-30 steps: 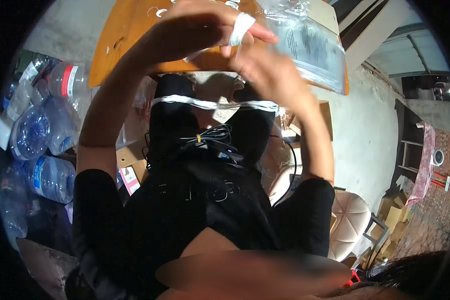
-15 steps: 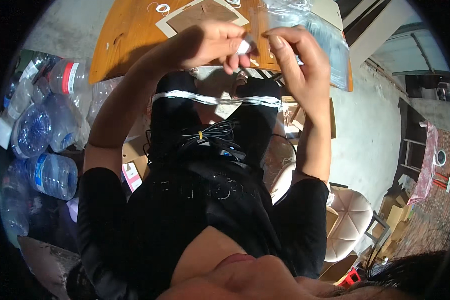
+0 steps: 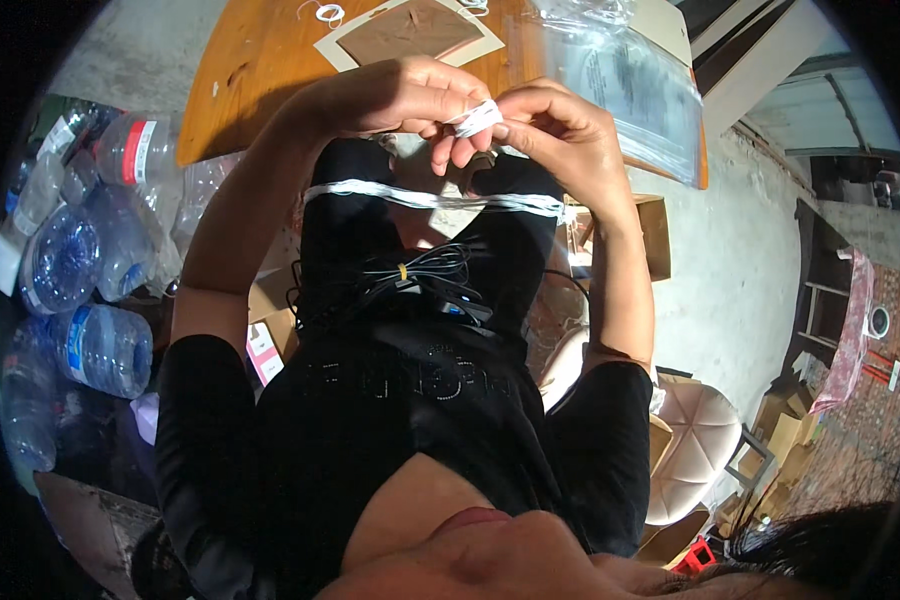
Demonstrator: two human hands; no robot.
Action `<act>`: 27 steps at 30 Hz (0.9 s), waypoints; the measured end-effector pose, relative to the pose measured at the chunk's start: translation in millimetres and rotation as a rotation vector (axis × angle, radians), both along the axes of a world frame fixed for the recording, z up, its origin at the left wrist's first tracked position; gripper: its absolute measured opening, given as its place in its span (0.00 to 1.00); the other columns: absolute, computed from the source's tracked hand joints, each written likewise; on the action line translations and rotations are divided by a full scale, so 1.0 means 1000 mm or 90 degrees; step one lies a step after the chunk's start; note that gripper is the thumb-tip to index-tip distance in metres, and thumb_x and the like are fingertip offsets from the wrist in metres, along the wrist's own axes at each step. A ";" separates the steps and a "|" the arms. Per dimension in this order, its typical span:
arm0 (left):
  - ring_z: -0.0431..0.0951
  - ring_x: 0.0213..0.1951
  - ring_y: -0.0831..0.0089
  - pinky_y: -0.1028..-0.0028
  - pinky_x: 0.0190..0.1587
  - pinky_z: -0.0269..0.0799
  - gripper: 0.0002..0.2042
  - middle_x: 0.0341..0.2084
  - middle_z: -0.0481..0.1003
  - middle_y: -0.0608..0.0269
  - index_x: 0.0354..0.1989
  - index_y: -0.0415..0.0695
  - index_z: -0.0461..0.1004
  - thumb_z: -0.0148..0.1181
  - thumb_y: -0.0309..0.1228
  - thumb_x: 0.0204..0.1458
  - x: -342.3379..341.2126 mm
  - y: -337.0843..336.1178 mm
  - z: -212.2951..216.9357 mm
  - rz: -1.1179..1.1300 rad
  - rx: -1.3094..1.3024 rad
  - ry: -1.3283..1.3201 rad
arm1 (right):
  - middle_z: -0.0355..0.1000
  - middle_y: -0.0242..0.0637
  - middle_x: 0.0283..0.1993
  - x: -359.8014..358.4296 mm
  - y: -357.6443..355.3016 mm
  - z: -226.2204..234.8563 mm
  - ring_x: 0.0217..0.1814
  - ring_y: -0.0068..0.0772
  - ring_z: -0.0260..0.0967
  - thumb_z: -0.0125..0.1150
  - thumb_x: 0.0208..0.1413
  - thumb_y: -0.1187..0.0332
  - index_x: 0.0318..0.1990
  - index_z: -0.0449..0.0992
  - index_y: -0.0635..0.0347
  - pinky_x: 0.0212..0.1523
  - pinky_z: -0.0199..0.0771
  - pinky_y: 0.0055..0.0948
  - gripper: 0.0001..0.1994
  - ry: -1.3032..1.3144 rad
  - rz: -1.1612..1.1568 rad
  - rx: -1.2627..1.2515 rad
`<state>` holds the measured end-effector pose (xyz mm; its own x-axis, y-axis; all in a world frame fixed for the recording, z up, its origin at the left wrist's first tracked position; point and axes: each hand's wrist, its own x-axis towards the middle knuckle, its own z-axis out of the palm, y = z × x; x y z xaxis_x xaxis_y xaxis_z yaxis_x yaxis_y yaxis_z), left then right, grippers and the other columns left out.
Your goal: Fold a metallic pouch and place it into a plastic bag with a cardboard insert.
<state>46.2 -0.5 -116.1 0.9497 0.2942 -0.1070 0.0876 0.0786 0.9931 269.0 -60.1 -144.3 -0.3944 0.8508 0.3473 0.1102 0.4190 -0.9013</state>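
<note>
Two hands, change: since half a second ago I see both hands lower in view and drawn closer over the lap; the small white piece between them sits where the fingertips now meet.
Left hand: my left hand point(image 3: 395, 100) is curled, fingers bent down, thumb and forefinger pinched on the left end of the small white strip point(image 3: 477, 118).
White strip: it sits between both hands, just above the lap and near the edge of the wooden table point(image 3: 260, 60).
Right hand: my right hand point(image 3: 560, 130) is closed loosely, its fingertips clamped on the right end of the same strip, touching the left hand's fingers.
Below the hands: a white cord band point(image 3: 430, 198) stretches across the black-clad thighs; a bundle of black cable point(image 3: 415, 280) lies on the lap beneath it.
Left side: plastic water bottles point(image 3: 80, 270) are heaped on the floor.
Right side: a clear plastic bag point(image 3: 630, 90) lies on the table, beyond the right hand.
</note>
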 end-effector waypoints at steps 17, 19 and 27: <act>0.76 0.31 0.76 0.74 0.36 0.75 0.13 0.35 0.75 0.54 0.45 0.34 0.68 0.48 0.33 0.59 -0.002 -0.001 -0.032 0.093 -0.183 -0.030 | 0.73 0.38 0.36 -0.002 0.006 -0.014 0.38 0.25 0.72 0.59 0.53 0.79 0.39 0.75 0.68 0.40 0.73 0.21 0.06 0.074 0.019 -0.149; 0.76 0.34 0.76 0.75 0.38 0.75 0.15 0.39 0.74 0.56 0.49 0.35 0.67 0.50 0.31 0.58 -0.003 0.000 -0.031 0.109 -0.218 -0.005 | 0.74 0.38 0.36 0.001 0.007 -0.014 0.37 0.26 0.72 0.59 0.53 0.79 0.39 0.75 0.69 0.40 0.73 0.22 0.07 0.082 0.028 -0.174; 0.73 0.43 0.77 0.75 0.47 0.72 0.18 0.48 0.70 0.59 0.58 0.37 0.60 0.46 0.29 0.60 -0.029 0.003 -0.069 0.360 -0.318 -0.114 | 0.75 0.40 0.36 0.011 0.066 -0.011 0.37 0.27 0.73 0.59 0.54 0.74 0.41 0.74 0.71 0.42 0.73 0.23 0.10 0.107 -0.302 -0.128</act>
<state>17.6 2.3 -185.5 0.6846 0.6968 -0.2140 -0.2580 0.5062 0.8229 280.1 5.5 -155.0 0.0955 0.9781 0.1852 0.0932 0.1765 -0.9799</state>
